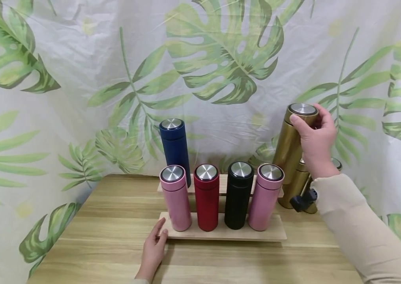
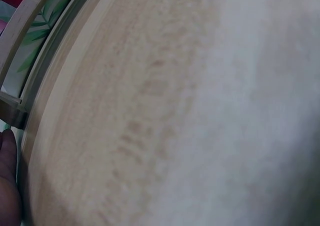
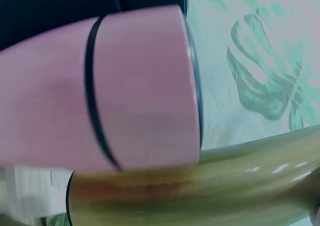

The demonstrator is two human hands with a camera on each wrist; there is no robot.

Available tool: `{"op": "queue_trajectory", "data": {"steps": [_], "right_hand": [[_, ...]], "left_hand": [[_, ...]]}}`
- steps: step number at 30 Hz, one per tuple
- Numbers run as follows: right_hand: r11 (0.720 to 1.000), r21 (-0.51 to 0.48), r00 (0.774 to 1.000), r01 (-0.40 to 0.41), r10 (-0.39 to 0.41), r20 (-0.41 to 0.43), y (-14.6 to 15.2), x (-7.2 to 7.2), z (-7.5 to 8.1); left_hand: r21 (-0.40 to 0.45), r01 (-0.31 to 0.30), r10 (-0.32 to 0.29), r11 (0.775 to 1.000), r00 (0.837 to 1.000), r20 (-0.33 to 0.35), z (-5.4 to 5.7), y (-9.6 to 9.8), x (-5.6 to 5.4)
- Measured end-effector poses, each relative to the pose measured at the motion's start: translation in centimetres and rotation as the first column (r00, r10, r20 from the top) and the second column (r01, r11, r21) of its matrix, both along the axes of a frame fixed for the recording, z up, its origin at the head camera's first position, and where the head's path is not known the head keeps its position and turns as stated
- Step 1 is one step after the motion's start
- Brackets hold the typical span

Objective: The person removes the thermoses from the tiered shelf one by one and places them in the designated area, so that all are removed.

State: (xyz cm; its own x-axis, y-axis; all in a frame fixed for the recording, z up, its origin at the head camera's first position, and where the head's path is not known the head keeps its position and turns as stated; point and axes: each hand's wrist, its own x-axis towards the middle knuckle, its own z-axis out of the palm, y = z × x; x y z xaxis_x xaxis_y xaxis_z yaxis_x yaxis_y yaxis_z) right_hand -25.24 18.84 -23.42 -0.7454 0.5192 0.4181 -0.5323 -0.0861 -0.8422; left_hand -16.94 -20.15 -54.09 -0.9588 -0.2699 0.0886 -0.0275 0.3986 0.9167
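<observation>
My right hand [image 1: 317, 136] grips a gold thermos bottle [image 1: 287, 144] near its silver-topped lid, thumb at the near side. It leans slightly, its lower end close to the right end of the rack's upper shelf and partly hidden. In the right wrist view the gold bottle [image 3: 240, 186] lies behind a pink bottle [image 3: 145, 86]. At the lower left end of the two-tier wooden rack [image 1: 222, 235], my left hand [image 1: 154, 244] rests with fingers extended against the board's edge. Along the lower shelf stand a pink bottle [image 1: 176, 205], a red one [image 1: 207, 203], a black one [image 1: 237, 203] and another pink one [image 1: 264, 203].
A dark blue bottle [image 1: 175, 148] stands at the left of the upper shelf [image 1: 223, 183]. More gold bottles [image 1: 289, 197] stand on the wooden table [image 1: 115, 221] right of the rack, partly behind my right wrist. A leaf-print cloth [image 1: 222, 59] hangs behind.
</observation>
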Motion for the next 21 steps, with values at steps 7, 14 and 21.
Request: {"op": "queue_trajectory", "data": {"steps": [7,14,21], "right_hand": [[0.997,-0.056,0.998,0.054,-0.055,-0.022,1.9,0.8,-0.5],[0.985,-0.12,0.992,0.122,-0.125,-0.017,4.0,1.7,-1.4],[0.975,-0.152,0.985,0.163,-0.17,-0.033,5.6,2.3,-2.5]], "left_hand": [[0.017,0.015,-0.014,1.0,1.0,-0.021,-0.1,0.1,0.0],[0.017,0.007,-0.007,1.0,1.0,-0.028,-0.1,0.2,0.0],[0.011,0.005,-0.005,1.0,1.0,-0.014,-0.2,0.1,-0.1]]}}
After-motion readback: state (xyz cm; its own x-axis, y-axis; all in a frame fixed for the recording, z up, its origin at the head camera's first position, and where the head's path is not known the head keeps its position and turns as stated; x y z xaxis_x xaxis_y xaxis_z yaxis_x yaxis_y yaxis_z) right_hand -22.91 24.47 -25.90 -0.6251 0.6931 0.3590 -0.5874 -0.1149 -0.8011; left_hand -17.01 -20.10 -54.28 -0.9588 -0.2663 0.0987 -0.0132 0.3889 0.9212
